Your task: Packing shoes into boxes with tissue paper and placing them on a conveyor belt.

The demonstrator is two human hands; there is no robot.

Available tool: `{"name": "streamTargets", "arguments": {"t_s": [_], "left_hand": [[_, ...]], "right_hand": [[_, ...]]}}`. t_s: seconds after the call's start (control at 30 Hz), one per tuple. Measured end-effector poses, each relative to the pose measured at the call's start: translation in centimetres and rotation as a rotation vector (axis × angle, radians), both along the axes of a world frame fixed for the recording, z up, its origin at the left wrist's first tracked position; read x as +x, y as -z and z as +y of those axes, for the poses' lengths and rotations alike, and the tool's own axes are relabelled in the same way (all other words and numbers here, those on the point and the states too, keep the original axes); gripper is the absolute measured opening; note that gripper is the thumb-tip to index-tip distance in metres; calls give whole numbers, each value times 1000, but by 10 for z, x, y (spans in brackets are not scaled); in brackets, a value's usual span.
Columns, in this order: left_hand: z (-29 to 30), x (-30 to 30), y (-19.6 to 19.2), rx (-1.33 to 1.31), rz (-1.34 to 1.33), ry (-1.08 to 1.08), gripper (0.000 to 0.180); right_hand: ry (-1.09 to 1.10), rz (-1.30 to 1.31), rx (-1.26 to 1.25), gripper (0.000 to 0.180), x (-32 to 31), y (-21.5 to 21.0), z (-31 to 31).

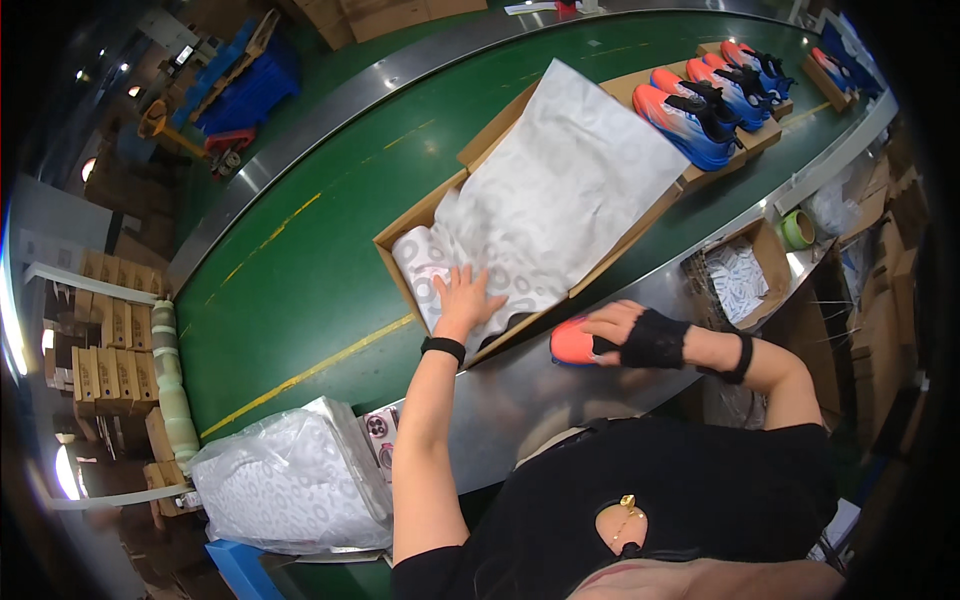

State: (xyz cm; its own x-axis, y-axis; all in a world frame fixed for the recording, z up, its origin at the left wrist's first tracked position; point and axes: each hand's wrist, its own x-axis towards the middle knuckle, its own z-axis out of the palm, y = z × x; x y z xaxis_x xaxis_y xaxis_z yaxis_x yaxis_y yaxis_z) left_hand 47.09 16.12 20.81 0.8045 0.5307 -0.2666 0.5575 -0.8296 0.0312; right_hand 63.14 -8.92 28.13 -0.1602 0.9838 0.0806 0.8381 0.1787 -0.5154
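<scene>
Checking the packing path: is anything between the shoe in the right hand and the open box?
The box's near cardboard wall stands between the shoe under the right hand and the box's inside, where the left hand presses the tissue paper.

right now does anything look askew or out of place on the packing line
Little stands out. The tissue paper hangs crooked over the rim of the open shoe box under the left hand, and one orange shoe sits outside it beneath the right hand.
</scene>
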Motion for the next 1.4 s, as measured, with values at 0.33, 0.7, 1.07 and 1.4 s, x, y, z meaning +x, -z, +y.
{"name": "streamTargets", "arguments": {"t_s": [0.33,0.7,1.07,1.4], "left_hand": [[-81,4,-60,-873,-517,36,73],[-91,-53,-122,-1314,-560,-64,78],[-115,-75,-176,-1521,-752,-161,101],[-53,-44,-114,-1169,-943,-726,58]], "right_hand": [[-27,-44,-394,57,19,-2,-35],[-406,336,196,30,-6,-70,89],[-180,699,-370,43,-30,-128,106],[-361,1001,-23,29,53,-11,102]]}}
